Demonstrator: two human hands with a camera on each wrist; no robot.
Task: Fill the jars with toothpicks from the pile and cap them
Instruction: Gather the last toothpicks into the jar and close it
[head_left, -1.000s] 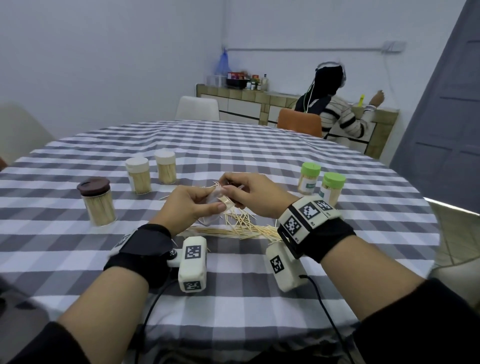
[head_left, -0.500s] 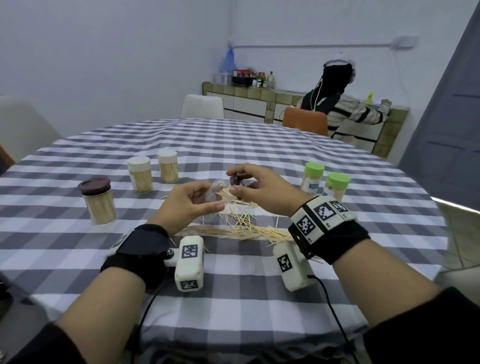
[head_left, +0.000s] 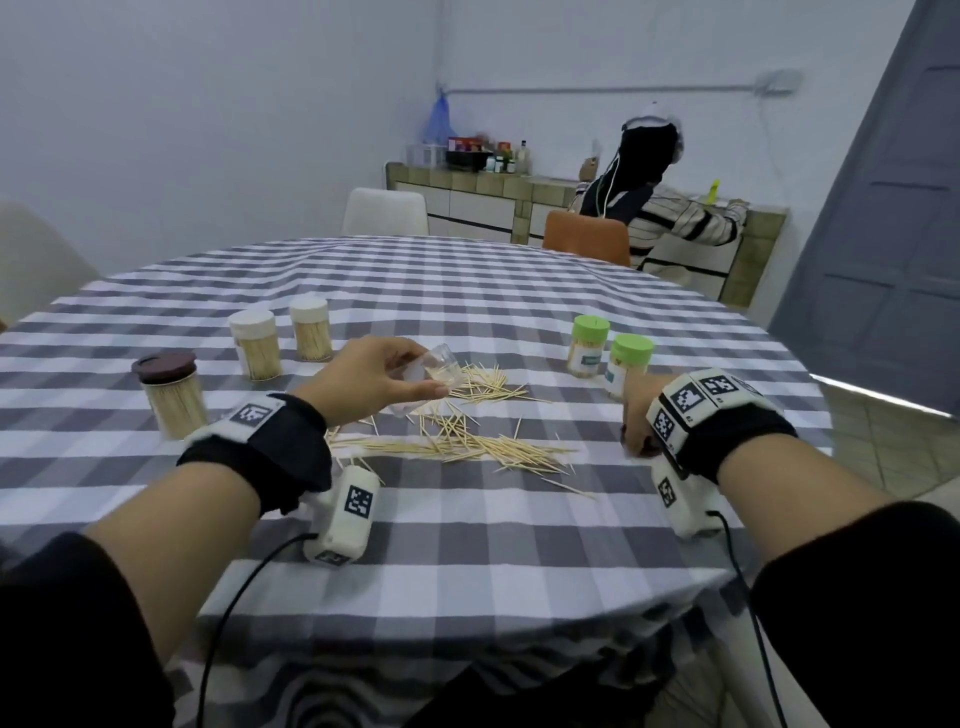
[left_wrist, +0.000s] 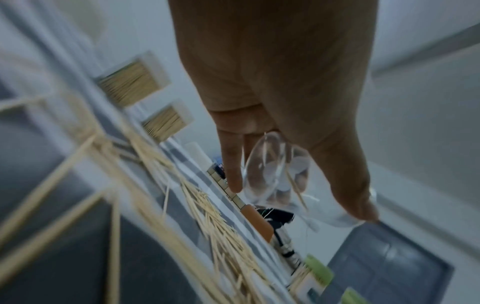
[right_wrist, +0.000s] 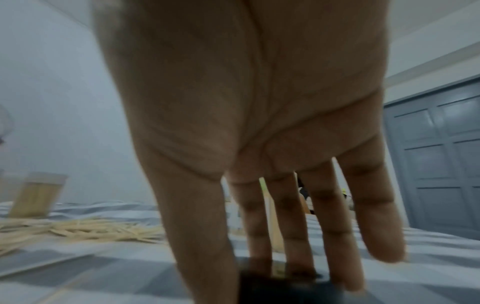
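Note:
My left hand holds a small clear jar, uncapped and tipped on its side, a little above the toothpick pile on the checked tablecloth. In the left wrist view the left hand has fingers and thumb curled round the clear jar, with one or two toothpicks inside it. My right hand is low at the table's right side, next to the green-lidded jars. Its thumb and fingertips pinch a small dark cap down at the cloth. The cap is mostly hidden in the head view.
Capped, filled jars stand around: a brown-lidded jar at left, two white-lidded jars behind it, two green-lidded jars at right. A person sits at a counter beyond the table. Chairs stand at the far edge.
My hands have come apart. The right hand took the dark cap away from the jar, moving right and down to the cloth. The left hand keeps holding the clear jar over the pile.

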